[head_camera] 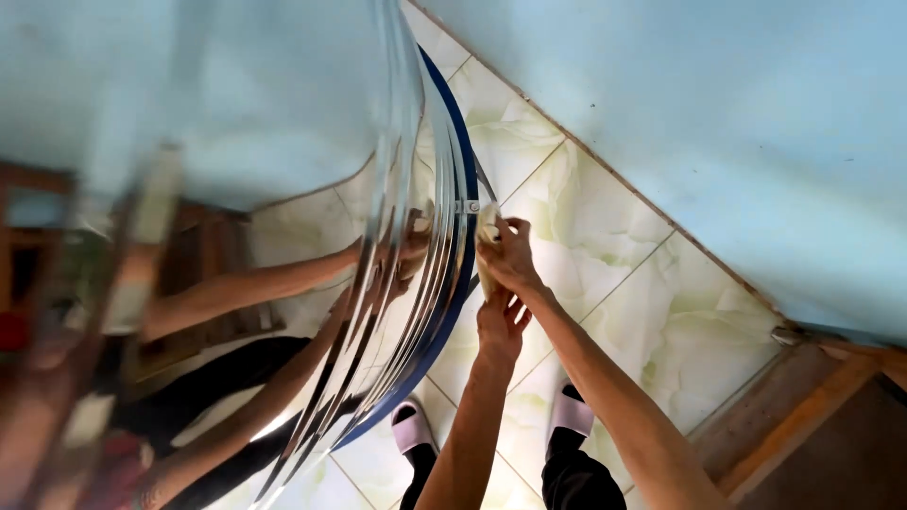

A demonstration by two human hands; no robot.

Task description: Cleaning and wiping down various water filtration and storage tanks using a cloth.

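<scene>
We've only got one view here, a camera on the person's head, so nothing overlaps with a second angle. It points steeply down past both forearms to the pale green marbled floor tiles (pixel 605 236) and the feet. It sits really close to the big curved mirror with the blue rim (pixel 416 283), which fills the left half. The light blue wall (pixel 718 123) runs diagonally across the upper right, so we're tilted.
</scene>
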